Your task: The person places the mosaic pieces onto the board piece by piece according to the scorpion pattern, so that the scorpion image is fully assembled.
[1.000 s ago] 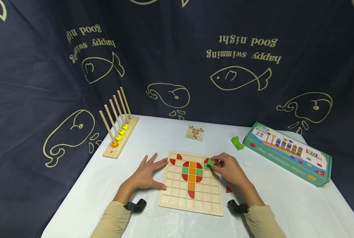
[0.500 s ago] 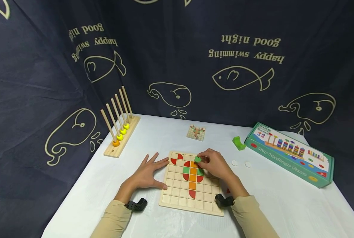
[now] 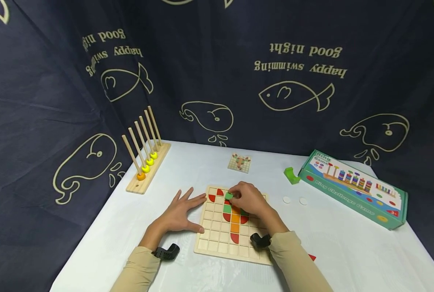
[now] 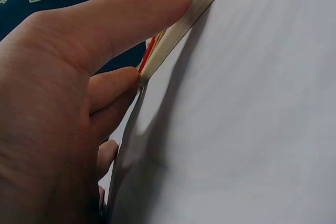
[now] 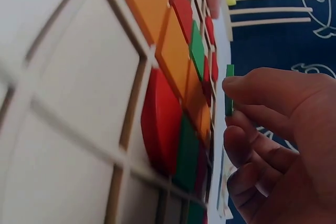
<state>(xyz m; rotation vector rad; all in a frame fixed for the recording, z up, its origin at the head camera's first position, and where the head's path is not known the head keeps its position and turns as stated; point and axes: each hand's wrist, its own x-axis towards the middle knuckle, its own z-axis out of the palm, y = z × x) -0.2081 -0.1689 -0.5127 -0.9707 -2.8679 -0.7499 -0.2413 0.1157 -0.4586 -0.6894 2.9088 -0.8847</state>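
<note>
My right hand (image 3: 251, 198) pinches a small green square tile (image 3: 229, 196) between thumb and fingertips, over the upper part of a wooden grid board (image 3: 204, 245). In the right wrist view the green tile (image 5: 229, 90) is edge-on, with the board's inlaid pieces beside it. Orange squares (image 3: 235, 219) form a column in the board, flanked by green tiles and red quarter-round pieces (image 3: 226, 217). My left hand (image 3: 178, 213) lies with spread fingers at the board's left edge; in the left wrist view its thumb (image 4: 136, 17) touches the wooden rim. The right hand hides the board's upper right cells.
A small pattern card (image 3: 239, 163) lies behind the board. To the right are two white discs (image 3: 286, 200), a green arch block (image 3: 291, 175), a ring game box (image 3: 353, 188) and a red piece (image 3: 312, 257) by the sleeve. A peg stand (image 3: 149, 168) with rings stands at left.
My right hand has moved left across the board's top with the green tile, uncovering a second white disc at right. The left hand has stayed at the board's edge.
</note>
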